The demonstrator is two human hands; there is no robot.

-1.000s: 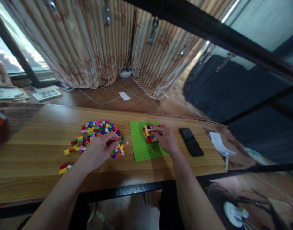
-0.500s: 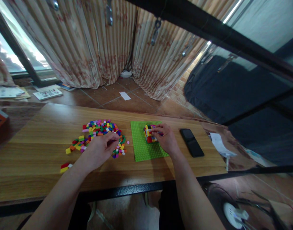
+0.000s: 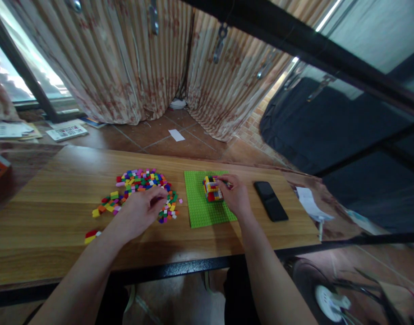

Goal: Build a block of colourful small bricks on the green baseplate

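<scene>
The brick model [image 3: 211, 192] is stacked near the baseplate's [image 3: 195, 203] far edge, loose bricks [image 3: 144, 182] unplaced, grip by left hand [image 3: 139, 212] or right hand [image 3: 237, 197] indiscernible.

A person's bare right hand [image 3: 236, 196] touches a small multicoloured plastic-brick structure [image 3: 211, 192] on a bright-green studded baseplate [image 3: 200, 216].
The curled bare left hand [image 3: 139, 213] is at the near edge of a loose heap of small multicoloured plastic bricks [image 3: 139, 180] on a long wood-grain table [image 3: 41, 207]; a black rectangular smartphone [image 3: 270, 201] lies beyond the baseplate's right side.
</scene>
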